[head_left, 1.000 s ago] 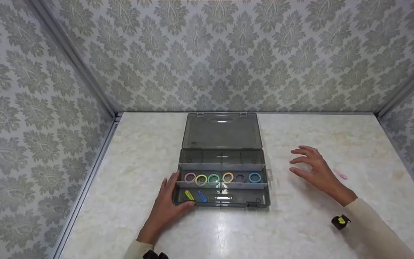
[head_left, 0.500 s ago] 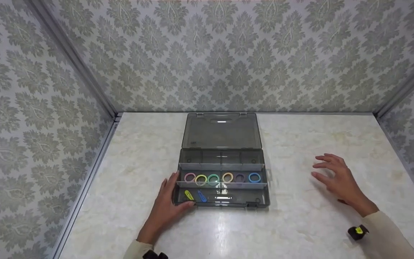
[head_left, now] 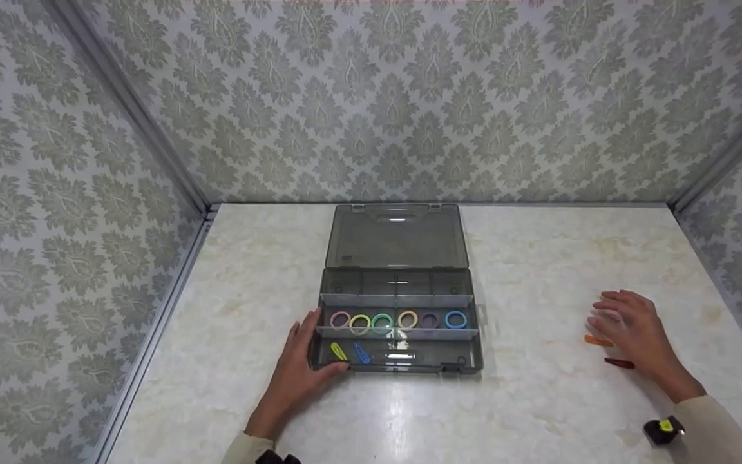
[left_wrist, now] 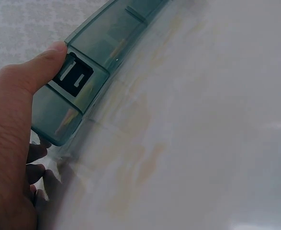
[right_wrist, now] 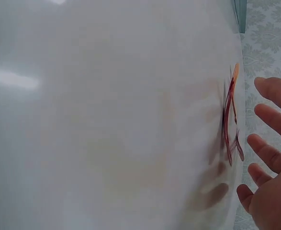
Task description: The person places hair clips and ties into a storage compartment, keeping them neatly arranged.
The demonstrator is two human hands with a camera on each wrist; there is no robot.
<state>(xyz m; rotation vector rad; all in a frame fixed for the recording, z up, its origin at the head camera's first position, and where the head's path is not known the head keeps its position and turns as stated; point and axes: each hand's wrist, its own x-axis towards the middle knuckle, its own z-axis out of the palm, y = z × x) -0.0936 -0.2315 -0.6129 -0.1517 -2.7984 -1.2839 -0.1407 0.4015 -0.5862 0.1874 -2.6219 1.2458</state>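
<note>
My left hand point(head_left: 300, 364) holds the left front corner of a grey see-through compartment box point(head_left: 429, 361), its lid laid back. In the left wrist view the thumb presses the box's front beside a dark latch point(left_wrist: 74, 75). The front compartment holds a yellow snap hair clip point(head_left: 338, 351) and a blue snap hair clip point(head_left: 362, 352). On the right, my right hand point(head_left: 638, 332) hovers with fingers spread and slightly bent, holding nothing. Close by it lie an orange hair clip point(head_left: 598, 340) and a dark red one point(head_left: 619, 363). A pink clip point(right_wrist: 240, 149) shows behind them in the right wrist view.
Several coloured hair ties, among them a blue one point(head_left: 456, 319), sit in a row in the middle compartment. White dividers point(head_left: 397, 299) separate the compartments. Patterned walls point(head_left: 397, 103) border the pale marbled table point(head_left: 532, 399) at the back and sides.
My right hand has moved right and towards the front, over the hair clips; the orange and dark red clips now show beside it. The left hand and the box stay put.
</note>
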